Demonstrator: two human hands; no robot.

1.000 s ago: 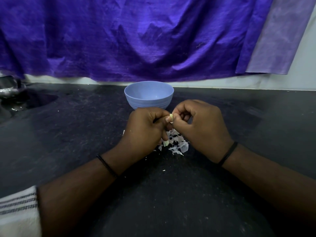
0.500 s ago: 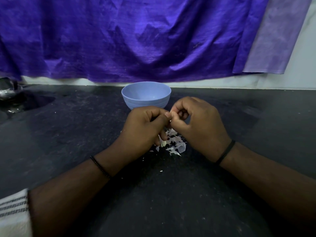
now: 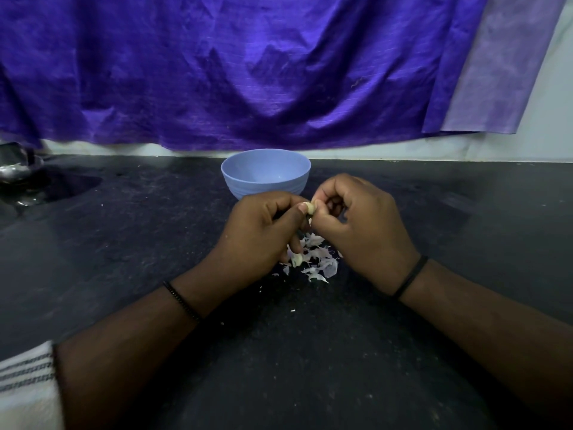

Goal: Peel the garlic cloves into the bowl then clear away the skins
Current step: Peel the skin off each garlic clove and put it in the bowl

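1. Head view, left edge of frame: striped sleeve (image 3: 24, 386) at lower left, metal pot (image 3: 15, 167) at mid left on the dark bench (image 3: 124, 243); neither is involved.
2. Left hand (image 3: 260, 234), centre frame: fingers curled, thumb and forefinger clamped on the garlic clove (image 3: 309, 208). A second pale clove (image 3: 297, 259) shows low in the same hand, under the lower fingers. More of the top clove's pale rounded flesh is exposed now than half a second ago, when the fingertips almost hid it.
3. Right hand (image 3: 362, 225), just right of centre: fingers curled, thumb and forefinger pinching at the clove's right side, touching the left hand's fingertips. Whether a skin flake sits in the pinch, cannot tell.
4. Skins (image 3: 316, 262) lie in a loose pile on the bench directly under both hands, pile much as it was a second ago.
5. Bowl (image 3: 265, 173), upper centre behind the hands: sits apart from them, visible inside looks bare, bottom partly hidden by the left hand.
6. Meaning: peel on this clove looks nearly off; judged next step is dropping it forward into the bowl. Skin clearing not yet begun.
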